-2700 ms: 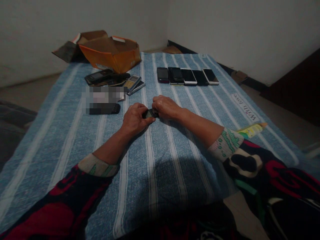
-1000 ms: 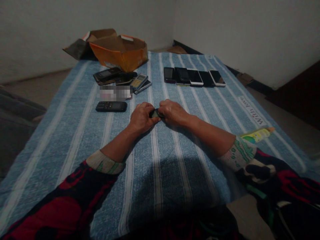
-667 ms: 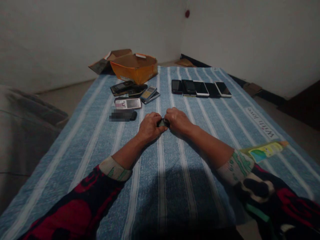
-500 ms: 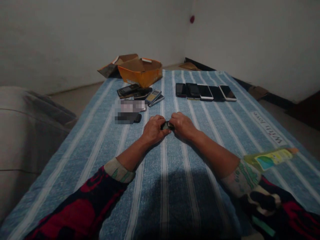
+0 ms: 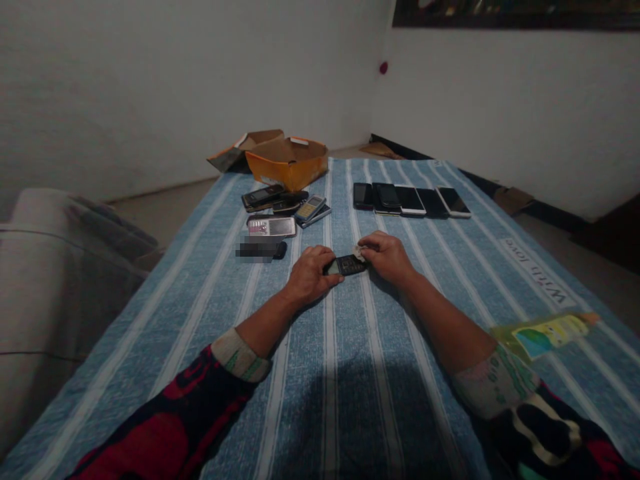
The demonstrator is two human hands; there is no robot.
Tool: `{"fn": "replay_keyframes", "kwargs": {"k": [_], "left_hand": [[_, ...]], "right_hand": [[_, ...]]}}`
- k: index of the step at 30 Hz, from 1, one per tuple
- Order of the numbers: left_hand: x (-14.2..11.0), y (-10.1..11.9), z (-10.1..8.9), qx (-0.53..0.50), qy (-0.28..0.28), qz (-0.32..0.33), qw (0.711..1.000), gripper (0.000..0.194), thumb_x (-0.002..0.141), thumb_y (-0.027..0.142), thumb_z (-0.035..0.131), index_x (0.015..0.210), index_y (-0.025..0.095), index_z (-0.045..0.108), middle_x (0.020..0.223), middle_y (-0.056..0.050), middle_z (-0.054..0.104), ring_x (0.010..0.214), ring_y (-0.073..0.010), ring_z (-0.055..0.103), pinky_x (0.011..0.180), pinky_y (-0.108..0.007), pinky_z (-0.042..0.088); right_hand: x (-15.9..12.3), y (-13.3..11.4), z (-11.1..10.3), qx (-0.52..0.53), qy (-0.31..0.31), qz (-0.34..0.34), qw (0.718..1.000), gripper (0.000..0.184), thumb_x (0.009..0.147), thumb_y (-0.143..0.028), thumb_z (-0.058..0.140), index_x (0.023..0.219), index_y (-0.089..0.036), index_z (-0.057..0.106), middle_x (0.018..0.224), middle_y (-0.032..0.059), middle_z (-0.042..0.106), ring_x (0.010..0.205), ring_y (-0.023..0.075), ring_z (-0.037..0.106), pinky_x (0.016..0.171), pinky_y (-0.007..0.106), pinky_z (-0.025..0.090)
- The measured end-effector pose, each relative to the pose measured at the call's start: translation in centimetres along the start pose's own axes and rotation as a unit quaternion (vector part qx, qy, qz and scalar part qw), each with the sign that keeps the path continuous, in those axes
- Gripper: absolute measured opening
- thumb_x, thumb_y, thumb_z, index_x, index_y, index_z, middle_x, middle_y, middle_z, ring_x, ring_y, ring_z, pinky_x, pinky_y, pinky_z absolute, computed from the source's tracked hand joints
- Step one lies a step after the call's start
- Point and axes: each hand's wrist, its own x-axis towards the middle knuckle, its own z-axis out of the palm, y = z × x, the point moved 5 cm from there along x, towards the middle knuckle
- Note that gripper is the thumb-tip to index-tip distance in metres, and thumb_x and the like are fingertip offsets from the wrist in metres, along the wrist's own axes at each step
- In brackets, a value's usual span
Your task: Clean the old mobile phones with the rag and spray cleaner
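1. Keypad phone (image 5: 352, 265): located mid-table, between the two hands, laid face up across the striped tablecloth (image 5: 195, 320). Whether it is rested fully on the cloth or slightly raised can't be told.
2. Left hand (image 5: 312, 274): phone gripped by the screen end, thumb at the near edge, fingers at the far edge. Screen partly covered; keypad left exposed.
3. Right hand (image 5: 388, 257): small pale wad (image 5: 359, 253) pinched between thumb and fingers, held at the far edge of the keypad end. Paper or cloth can't be told; whether the phone is pressed by it is too small to judge.
4. Handling, judged: phone expected light, stiff, fairly smooth; screen to be treated as the fragile part. Wad expected soft, near weightless, easily crushed.
5. Hold points, judged: phone best taken by its long side edges, with pressure kept off the screen. Wad best pinched close to its working end so it isn't folded over.
6. Surroundings: silver-pink phone (image 5: 273, 227) seen beyond the left hand, near a phone heap (image 5: 287, 203); orange box (image 5: 287, 167) placed behind. Phone row (image 5: 411, 202) laid out beyond the right hand. Bottle (image 5: 547, 335) lying beside the right forearm.
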Motion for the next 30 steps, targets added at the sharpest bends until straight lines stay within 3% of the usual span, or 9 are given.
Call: {"fn": "replay_keyframes", "kwargs": {"k": [4, 11, 17, 22, 30], "left_hand": [[-0.1, 0.3, 0.0, -0.013, -0.016, 0.026, 0.999, 0.024, 0.071, 0.028, 0.077, 0.092, 0.021, 0.069, 0.102, -0.007, 0.065, 0.094, -0.0260, 0.057, 0.084, -0.041, 0.047], [-0.2, 0.4, -0.1, -0.027, -0.017, 0.019, 0.999, 0.026, 0.070, 0.027, 0.078, 0.092, 0.017, 0.069, 0.103, -0.008, 0.065, 0.095, -0.0255, 0.057, 0.083, -0.039, 0.048], [-0.4, 0.4, -0.1, -0.020, -0.019, 0.014, 1.000, 0.027, 0.070, 0.027, 0.079, 0.093, 0.017, 0.069, 0.104, -0.007, 0.065, 0.096, -0.0248, 0.057, 0.085, -0.038, 0.047], [-0.4, 0.3, -0.1, -0.024, -0.020, 0.010, 0.999, 0.028, 0.069, 0.025, 0.080, 0.093, 0.016, 0.069, 0.104, -0.008, 0.065, 0.097, -0.0253, 0.057, 0.086, -0.039, 0.047], [-0.5, 0.3, -0.1, -0.033, -0.023, 0.001, 0.999, 0.028, 0.069, 0.025, 0.080, 0.094, 0.016, 0.069, 0.104, -0.007, 0.065, 0.096, -0.0252, 0.056, 0.085, -0.039, 0.047]], "right_hand": [[-0.7, -0.9, -0.1, 0.008, -0.056, -0.040, 0.998, 0.023, 0.074, -0.002, 0.059, 0.083, -0.020, 0.070, 0.087, 0.0027, 0.061, 0.086, 0.0182, 0.061, 0.082, 0.033, 0.047], [-1.7, -1.8, 0.9, -0.100, -0.134, -0.081, 0.983, 0.025, 0.076, 0.000, 0.058, 0.087, -0.018, 0.070, 0.106, 0.0076, 0.057, 0.093, 0.0190, 0.056, 0.080, 0.031, 0.045], [-1.6, -1.1, 1.1, -0.120, -0.168, -0.062, 0.976, 0.025, 0.080, -0.003, 0.059, 0.089, -0.021, 0.073, 0.095, 0.0040, 0.060, 0.089, 0.0179, 0.054, 0.078, 0.030, 0.041], [-1.5, -1.1, 0.7, -0.056, -0.209, -0.031, 0.976, 0.026, 0.078, -0.003, 0.062, 0.090, -0.023, 0.074, 0.089, 0.0017, 0.061, 0.084, 0.0156, 0.057, 0.077, 0.028, 0.042], [-1.3, -0.8, 1.1, -0.036, -0.178, -0.024, 0.983, 0.030, 0.074, 0.003, 0.059, 0.083, -0.020, 0.075, 0.081, 0.0013, 0.061, 0.076, 0.0147, 0.058, 0.072, 0.028, 0.043]]}}
